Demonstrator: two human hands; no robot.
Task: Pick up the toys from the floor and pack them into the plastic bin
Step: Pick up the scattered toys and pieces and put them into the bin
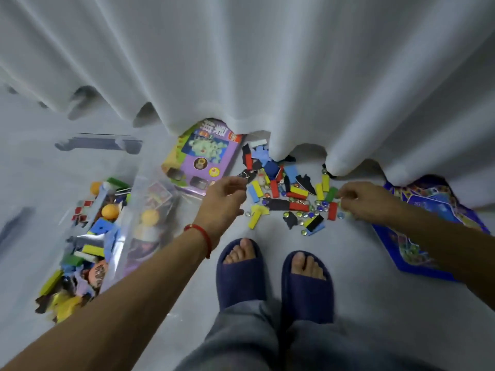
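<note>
A white curtain (pixel 267 62) is hanging across the far side of the scene, its hem draping over the pale grey floor (pixel 375 290), and little free room is being left between it and the slippered feet (pixel 276 274). The clear plastic bin (pixel 80 210) is standing to the left, already part-filled with blocks and balls, just beside a purple toy box (pixel 206 156); a blue game board (pixel 428 223) is lying to the right, partly under the curtain. The remaining toys (pixel 289 194), small coloured blocks, dark foam pieces and glass beads, are scattered straight ahead between the two hands, their long sides pointing every way. The left hand (pixel 223 199) is being held at the pile's left edge, nearer the bin, fingers loosely curled, seemingly pinching a thin wire piece, though this cannot be told for certain. The right hand (pixel 367 199) is being closed at the pile's right edge, its fingertips pinched together by a green block (pixel 331 194); what is being gripped cannot be told
</note>
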